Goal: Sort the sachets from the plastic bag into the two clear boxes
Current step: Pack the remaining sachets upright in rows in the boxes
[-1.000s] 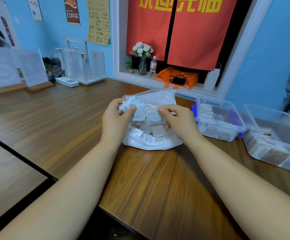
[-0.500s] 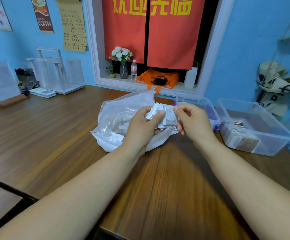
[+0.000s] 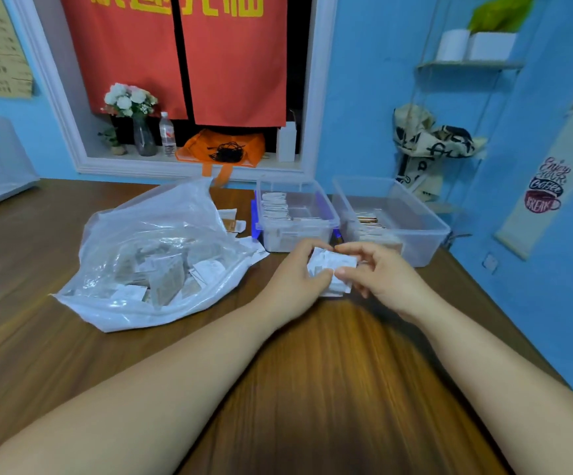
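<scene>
Left hand [image 3: 293, 272] and right hand [image 3: 381, 275] pinch white sachets [image 3: 329, 269] (count unclear) just before the blue-clipped box [image 3: 295, 214]; plain box [image 3: 412, 217] right of it, nearer the right grip.

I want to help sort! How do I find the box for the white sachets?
Look under the red curtain, on the wooden table. Two clear boxes stand right of the plastic bag. Yours is the box with blue clips, nearest the bag; the other box has none.
</scene>
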`<state>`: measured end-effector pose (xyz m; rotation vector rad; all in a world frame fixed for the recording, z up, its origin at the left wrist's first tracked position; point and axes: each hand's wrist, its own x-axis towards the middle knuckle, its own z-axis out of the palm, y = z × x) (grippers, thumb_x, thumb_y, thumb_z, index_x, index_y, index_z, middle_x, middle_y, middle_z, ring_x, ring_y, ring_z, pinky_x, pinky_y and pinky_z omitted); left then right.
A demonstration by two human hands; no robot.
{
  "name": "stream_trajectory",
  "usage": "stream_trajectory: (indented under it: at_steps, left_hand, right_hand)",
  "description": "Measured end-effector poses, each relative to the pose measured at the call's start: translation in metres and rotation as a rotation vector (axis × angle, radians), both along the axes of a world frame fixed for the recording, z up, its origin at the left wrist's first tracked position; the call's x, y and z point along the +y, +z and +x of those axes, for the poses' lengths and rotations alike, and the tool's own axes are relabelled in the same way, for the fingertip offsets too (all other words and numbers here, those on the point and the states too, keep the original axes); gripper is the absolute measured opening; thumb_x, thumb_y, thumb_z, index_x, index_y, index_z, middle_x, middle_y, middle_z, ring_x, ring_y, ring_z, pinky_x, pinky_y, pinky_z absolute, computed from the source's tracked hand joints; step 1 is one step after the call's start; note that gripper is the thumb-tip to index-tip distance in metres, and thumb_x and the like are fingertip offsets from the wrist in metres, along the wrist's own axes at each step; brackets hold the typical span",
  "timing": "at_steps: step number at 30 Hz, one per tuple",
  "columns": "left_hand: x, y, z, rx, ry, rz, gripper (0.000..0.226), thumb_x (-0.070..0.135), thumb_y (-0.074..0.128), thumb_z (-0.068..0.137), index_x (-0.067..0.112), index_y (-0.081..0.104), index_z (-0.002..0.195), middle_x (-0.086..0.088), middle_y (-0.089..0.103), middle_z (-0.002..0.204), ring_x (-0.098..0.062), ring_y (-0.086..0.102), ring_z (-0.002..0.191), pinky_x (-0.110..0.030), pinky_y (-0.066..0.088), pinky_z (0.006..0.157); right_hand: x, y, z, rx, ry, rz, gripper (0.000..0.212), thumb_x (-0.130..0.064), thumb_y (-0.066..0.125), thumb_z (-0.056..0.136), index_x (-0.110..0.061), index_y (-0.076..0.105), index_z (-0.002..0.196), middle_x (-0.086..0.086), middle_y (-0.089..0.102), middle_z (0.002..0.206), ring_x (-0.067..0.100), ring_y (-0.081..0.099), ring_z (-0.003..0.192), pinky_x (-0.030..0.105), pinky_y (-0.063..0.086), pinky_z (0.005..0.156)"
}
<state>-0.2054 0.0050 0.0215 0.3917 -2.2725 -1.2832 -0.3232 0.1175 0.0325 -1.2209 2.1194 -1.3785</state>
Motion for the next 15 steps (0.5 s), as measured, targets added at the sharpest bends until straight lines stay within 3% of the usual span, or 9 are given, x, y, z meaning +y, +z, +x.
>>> stream_trajectory:
  at_steps: [3, 5, 8, 11, 15]
  left_hand:
    - [-0.001, -0.003, 0.002, -0.061, -0.05, -0.061, 0.027, 0.014, 0.053, 0.09, 0.024, 0.042, 0.113, 0.009, 0.051, 0.102, -0.001, 0.051, 0.089, -0.003, 0.037, 0.07]
    - [-0.005, -0.003, 0.004, -0.112, -0.062, -0.085, 0.038, 0.013, 0.055, 0.089, 0.02, 0.04, 0.122, 0.009, 0.047, 0.109, -0.006, 0.048, 0.096, -0.002, 0.036, 0.072]
    - [-0.012, -0.004, 0.009, -0.189, -0.107, -0.104, 0.054, 0.014, 0.063, 0.084, 0.019, 0.035, 0.129, 0.006, 0.046, 0.112, -0.007, 0.049, 0.096, -0.008, 0.041, 0.075]
    - [-0.016, -0.007, 0.014, -0.216, -0.088, -0.098, 0.049, 0.017, 0.068, 0.081, 0.026, 0.041, 0.12, 0.008, 0.053, 0.112, -0.004, 0.054, 0.097, -0.016, 0.046, 0.079]
    - [-0.017, -0.009, 0.015, -0.105, 0.053, 0.007, 0.041, 0.018, 0.075, 0.076, 0.03, 0.049, 0.104, 0.015, 0.061, 0.099, 0.008, 0.055, 0.087, -0.003, 0.042, 0.069]
  right_hand:
    - [0.0, -0.008, 0.001, 0.074, 0.057, 0.042, 0.026, -0.017, 0.07, 0.083, -0.02, 0.064, 0.108, 0.014, 0.063, 0.067, 0.01, 0.05, 0.05, 0.019, 0.043, 0.055]
    - [-0.002, -0.01, 0.002, 0.134, 0.055, 0.053, 0.024, -0.019, 0.072, 0.082, -0.024, 0.063, 0.103, 0.017, 0.063, 0.071, 0.009, 0.051, 0.053, 0.021, 0.044, 0.058]
    - [-0.003, -0.013, 0.003, 0.221, 0.102, 0.128, 0.025, -0.024, 0.073, 0.08, -0.03, 0.059, 0.1, 0.011, 0.065, 0.084, 0.014, 0.055, 0.067, 0.028, 0.047, 0.066]
    - [-0.001, -0.016, 0.005, 0.282, 0.165, 0.229, 0.033, -0.03, 0.073, 0.08, -0.035, 0.053, 0.106, 0.0, 0.065, 0.096, 0.016, 0.06, 0.082, 0.032, 0.05, 0.075]
    - [-0.001, -0.014, 0.007, 0.336, 0.114, 0.162, 0.035, -0.025, 0.071, 0.082, -0.036, 0.049, 0.107, -0.007, 0.062, 0.093, 0.012, 0.057, 0.078, 0.015, 0.043, 0.067]
